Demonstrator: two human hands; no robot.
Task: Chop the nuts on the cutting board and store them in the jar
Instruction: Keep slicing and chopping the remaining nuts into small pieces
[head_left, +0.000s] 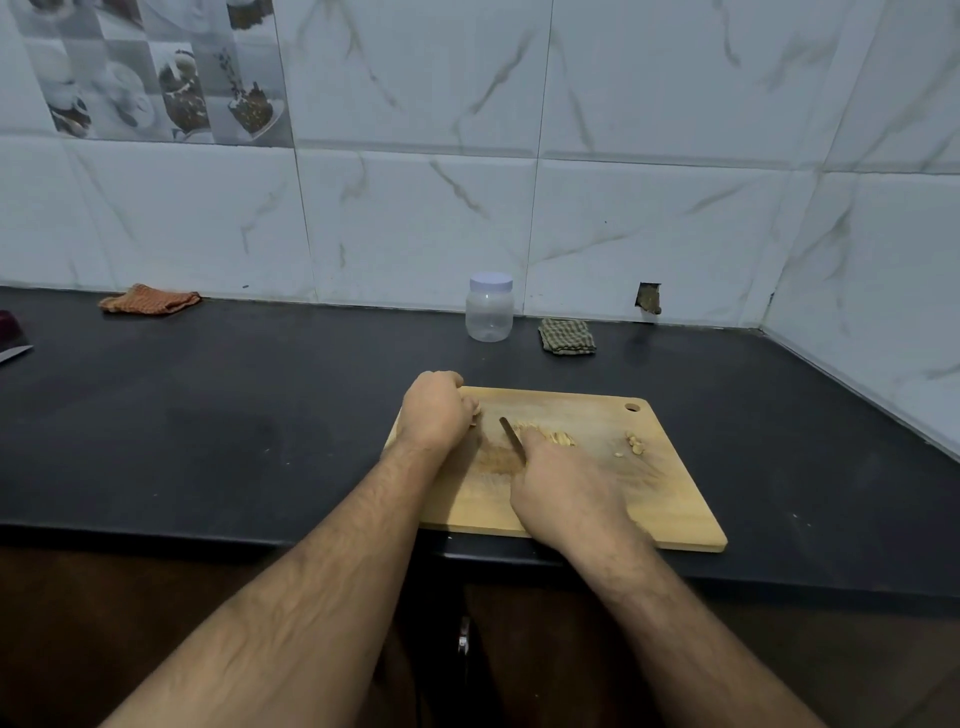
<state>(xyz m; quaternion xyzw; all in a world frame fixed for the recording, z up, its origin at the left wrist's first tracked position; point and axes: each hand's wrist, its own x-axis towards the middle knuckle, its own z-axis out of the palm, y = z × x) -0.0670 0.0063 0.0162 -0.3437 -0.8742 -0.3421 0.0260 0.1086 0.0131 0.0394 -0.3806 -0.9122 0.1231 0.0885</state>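
Cutting board (597, 499): one, pale wood, rectangular with rounded corners and a small round hole in its far right corner; it lies flat on the counter near the front edge.
Nuts (548, 435): one heap of pale chopped slivers on the middle of the board, just beyond the right hand; a second small cluster of a few larger pieces (635, 443) sits apart toward the board's right side.
Knife (511, 442): one, a thin dark blade showing edge-on, its tip pointing away, just left of the heap.
Right hand (563, 493): grip closed round the knife's handle, which is hidden under the hand; forefinger stretched along the blade's back.
Left hand (435, 411): fingers curled, knuckles up, resting on the board's far left corner; whether it holds anything I cannot tell.
Jar (489, 313): one, clear plastic, round and squat, white screw lid on; stands upright at the back of the counter, well apart from the board.
Counter (234, 415): dark, matte stone slab.
Cloths: two, both crumpled and checked; an orange cloth (149, 300) by the wall at left, a green cloth (567, 338) just right of the jar.
Wall (649, 156): glossy white marble-look tiles.
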